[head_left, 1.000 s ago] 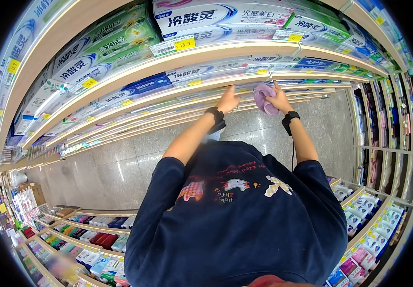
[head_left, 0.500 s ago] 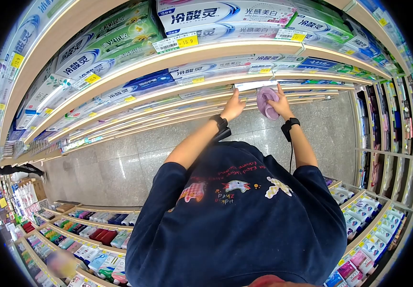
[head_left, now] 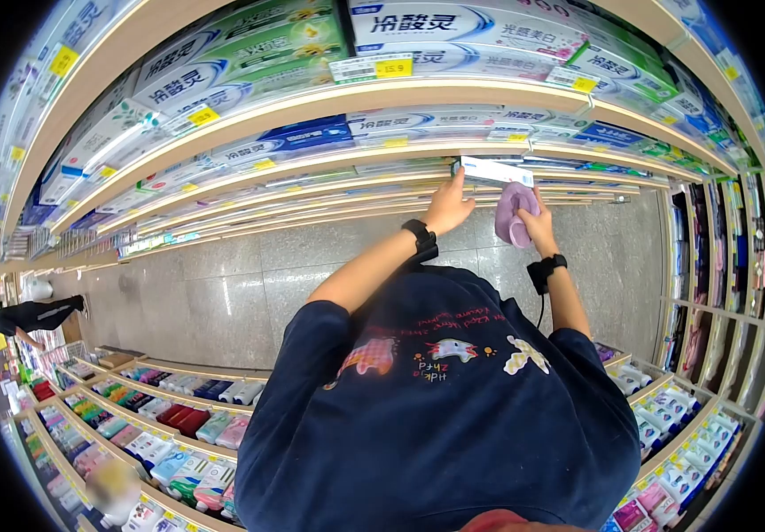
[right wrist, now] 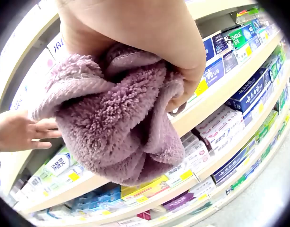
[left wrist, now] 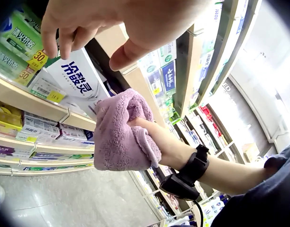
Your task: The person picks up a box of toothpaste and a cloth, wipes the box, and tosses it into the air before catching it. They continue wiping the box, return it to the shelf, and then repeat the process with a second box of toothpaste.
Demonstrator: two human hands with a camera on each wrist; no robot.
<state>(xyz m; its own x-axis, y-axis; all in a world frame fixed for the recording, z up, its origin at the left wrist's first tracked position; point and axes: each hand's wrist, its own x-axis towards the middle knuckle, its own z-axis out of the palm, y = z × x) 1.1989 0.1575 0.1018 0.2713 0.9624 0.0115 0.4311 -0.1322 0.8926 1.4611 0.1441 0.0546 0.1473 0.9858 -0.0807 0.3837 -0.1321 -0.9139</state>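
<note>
A purple plush cloth (right wrist: pixel 112 113) is bunched in my right hand (head_left: pixel 538 226), whose fingers curl round its folds. A white toothpaste box (head_left: pixel 494 171) with blue lettering lies across the shelf front, tilted slightly. My left hand (head_left: pixel 449 211) is at the box's left end; in the left wrist view its fingertips (left wrist: pixel 64 52) overlap the box's upper end, with the thumb spread away. The cloth covers the box's other end there. In the right wrist view the left hand's fingers are nearly straight.
Toothpaste boxes fill the upper shelf (head_left: pixel 453 89) and the tiers below it. Shelves of bottles and packs (head_left: pixel 161 417) stand behind the person. Grey tiled floor (head_left: pixel 241 293) runs between them. Another person (head_left: pixel 37 315) in dark clothes is at far left.
The white box has come into view at the shelf front and turned to a slight tilt. Both hands have shifted right and downward in the head view. The other person has come into view at left.
</note>
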